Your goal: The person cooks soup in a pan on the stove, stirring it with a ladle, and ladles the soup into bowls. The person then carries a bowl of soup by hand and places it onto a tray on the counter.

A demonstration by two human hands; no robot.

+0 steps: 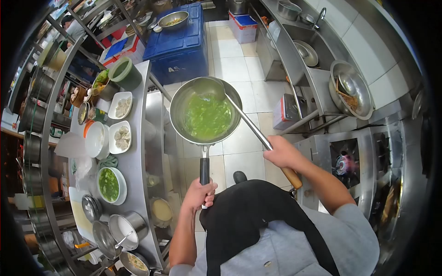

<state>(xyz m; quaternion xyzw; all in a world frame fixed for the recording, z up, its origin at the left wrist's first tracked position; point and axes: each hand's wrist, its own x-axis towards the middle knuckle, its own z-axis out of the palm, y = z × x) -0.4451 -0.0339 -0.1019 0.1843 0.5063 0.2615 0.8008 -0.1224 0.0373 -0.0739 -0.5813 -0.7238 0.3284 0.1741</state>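
My left hand (pixel 200 194) is wrapped round the black handle of a metal pan (pixel 177 112), which is held in the air over the floor. Green soup (pixel 207 120) with pale bits lies in the pan. My right hand (pixel 280 152) grips the metal shaft of a long ladle (pixel 251 125) with a wooden end. The ladle's bowl rests inside the pan at its far side, against or near the wall. On the steel counter to the left stands a white bowl of similar green soup (pixel 109 184).
White dishes of pale food (pixel 122 137), stacked white bowls (pixel 95 139) and a steel pot (pixel 128 231) stand on the left counter. Ahead is a blue chest (pixel 177 50). A lit burner (pixel 344 164) and sink (pixel 287 34) are at right. Another person (pixel 76 31) is far left.
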